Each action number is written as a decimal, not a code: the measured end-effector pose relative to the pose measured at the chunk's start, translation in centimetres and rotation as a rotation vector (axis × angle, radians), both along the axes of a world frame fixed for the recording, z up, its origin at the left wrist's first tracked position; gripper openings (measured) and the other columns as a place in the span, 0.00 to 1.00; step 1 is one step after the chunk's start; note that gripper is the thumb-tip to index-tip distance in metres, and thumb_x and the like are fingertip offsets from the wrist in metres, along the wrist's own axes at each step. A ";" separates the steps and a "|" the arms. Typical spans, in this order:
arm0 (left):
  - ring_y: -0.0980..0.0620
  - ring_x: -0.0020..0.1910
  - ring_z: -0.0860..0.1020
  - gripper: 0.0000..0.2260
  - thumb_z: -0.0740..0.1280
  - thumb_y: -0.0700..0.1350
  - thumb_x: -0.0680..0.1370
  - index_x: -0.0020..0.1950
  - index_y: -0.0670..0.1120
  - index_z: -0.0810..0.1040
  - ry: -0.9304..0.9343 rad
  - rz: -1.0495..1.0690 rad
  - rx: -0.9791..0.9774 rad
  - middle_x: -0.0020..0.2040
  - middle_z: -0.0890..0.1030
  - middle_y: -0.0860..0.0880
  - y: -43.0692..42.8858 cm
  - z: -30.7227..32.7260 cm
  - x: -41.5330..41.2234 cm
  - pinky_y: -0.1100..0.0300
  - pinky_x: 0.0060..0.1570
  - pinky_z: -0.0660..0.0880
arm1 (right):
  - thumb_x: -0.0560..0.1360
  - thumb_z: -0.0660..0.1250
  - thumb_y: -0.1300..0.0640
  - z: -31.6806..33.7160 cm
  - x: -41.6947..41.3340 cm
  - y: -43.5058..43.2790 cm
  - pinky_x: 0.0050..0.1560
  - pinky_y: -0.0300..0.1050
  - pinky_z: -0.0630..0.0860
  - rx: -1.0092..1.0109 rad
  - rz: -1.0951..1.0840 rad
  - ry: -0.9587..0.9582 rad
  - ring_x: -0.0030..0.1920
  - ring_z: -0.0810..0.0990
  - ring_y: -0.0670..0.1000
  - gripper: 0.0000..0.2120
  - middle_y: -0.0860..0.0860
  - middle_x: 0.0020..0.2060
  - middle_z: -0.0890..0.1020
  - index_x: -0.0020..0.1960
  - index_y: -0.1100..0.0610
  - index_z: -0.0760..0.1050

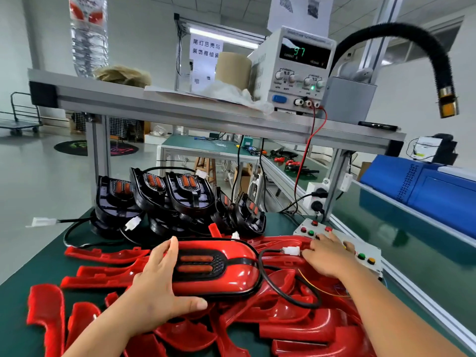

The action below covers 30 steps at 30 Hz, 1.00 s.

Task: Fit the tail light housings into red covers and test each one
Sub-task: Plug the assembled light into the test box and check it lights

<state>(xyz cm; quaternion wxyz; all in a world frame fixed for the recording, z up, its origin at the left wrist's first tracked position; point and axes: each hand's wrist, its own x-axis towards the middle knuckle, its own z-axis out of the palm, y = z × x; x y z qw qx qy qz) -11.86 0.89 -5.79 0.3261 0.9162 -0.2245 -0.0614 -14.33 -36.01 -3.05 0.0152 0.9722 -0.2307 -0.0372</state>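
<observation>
The pile of red covers is lying under the assembled tail light. Black housings are standing behind the light. The button box is sitting to its right. My left hand is gripping the light's left end, thumb curling under the near edge. My right hand is reaching right of the light, fingertips at the white connector; I cannot tell whether they are pinching it.

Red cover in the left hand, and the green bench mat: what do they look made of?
The red cover looks like glossy moulded plastic: bright light reflections on its curved face. The bench mat seems matte green rubber or vinyl: flat tone, no glare; cannot say which.
</observation>
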 end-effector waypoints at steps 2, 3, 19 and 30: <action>0.47 0.78 0.53 0.62 0.71 0.71 0.62 0.76 0.52 0.29 0.014 0.003 -0.015 0.77 0.37 0.60 0.0 -0.2 0.1 0.50 0.75 0.57 | 0.74 0.54 0.40 0.3 -0.6 -0.2 0.66 0.58 0.58 0.030 -0.035 -0.057 0.69 0.64 0.54 0.17 0.50 0.67 0.69 0.52 0.47 0.75; 0.46 0.78 0.53 0.62 0.71 0.71 0.62 0.76 0.52 0.29 0.018 0.003 -0.018 0.77 0.37 0.60 0.0 -0.3 0.1 0.50 0.75 0.58 | 0.73 0.55 0.40 0.4 -0.9 -0.5 0.65 0.57 0.60 0.031 -0.053 -0.083 0.66 0.67 0.53 0.15 0.50 0.66 0.70 0.50 0.47 0.74; 0.56 0.77 0.49 0.67 0.71 0.74 0.58 0.77 0.48 0.30 -0.031 -0.030 -0.034 0.77 0.39 0.59 0.1 -0.2 0.3 0.50 0.76 0.53 | 0.72 0.57 0.33 -1.0 -3.0 -2.9 0.72 0.59 0.53 0.004 -0.189 -0.094 0.72 0.66 0.54 0.33 0.56 0.75 0.61 0.69 0.52 0.62; 0.55 0.78 0.48 0.67 0.69 0.77 0.57 0.77 0.49 0.29 -0.024 -0.036 -0.026 0.76 0.37 0.61 0.3 -0.4 0.4 0.51 0.76 0.53 | 0.72 0.56 0.33 -0.7 -3.0 -2.4 0.65 0.56 0.60 -0.001 -0.176 -0.090 0.66 0.71 0.55 0.29 0.54 0.67 0.68 0.65 0.50 0.62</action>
